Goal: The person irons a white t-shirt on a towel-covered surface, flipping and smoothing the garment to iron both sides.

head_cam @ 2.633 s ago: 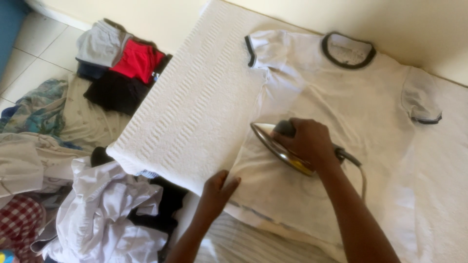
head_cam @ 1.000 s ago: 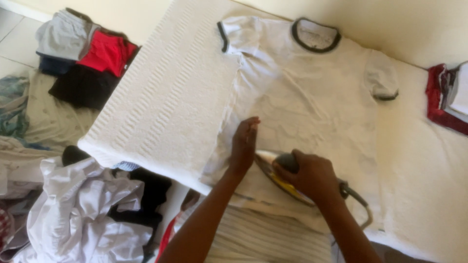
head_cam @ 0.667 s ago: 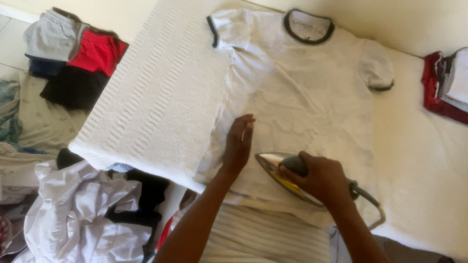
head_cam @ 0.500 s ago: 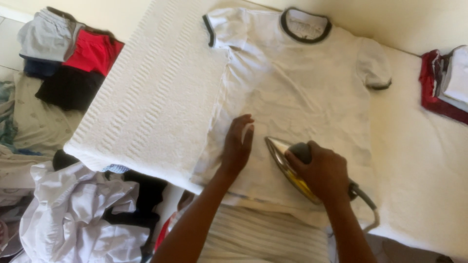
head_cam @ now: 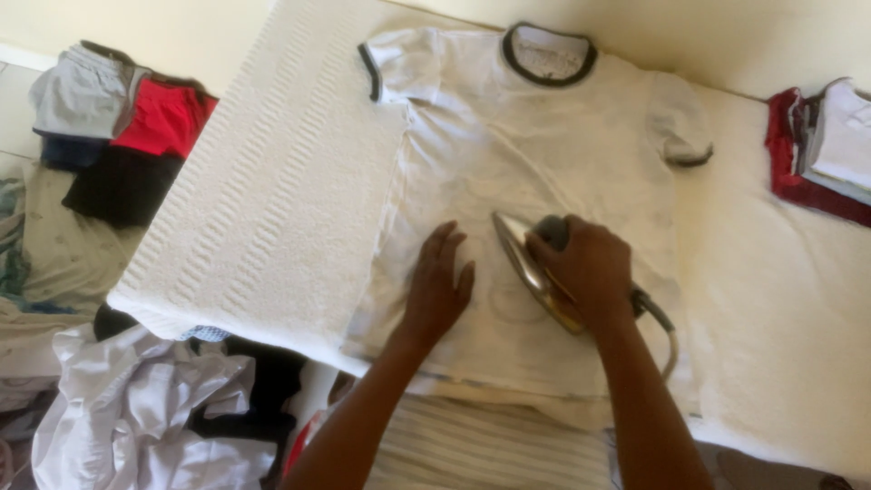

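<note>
while the right hand grips the iron, the t-shirt lies under both hands.

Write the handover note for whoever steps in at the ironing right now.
Right hand: fingers closed around the handle of the iron, which sits on the white T-shirt mid-chest.
Left hand: flat on the shirt just left of the iron, holding nothing.
The shirt lies face up on the white towel-covered surface. Folded clothes sit at the right edge, a loose clothes pile lower left.
Done: cannot tell which areas are pressed. Left: lower shirt shows creases.
</note>
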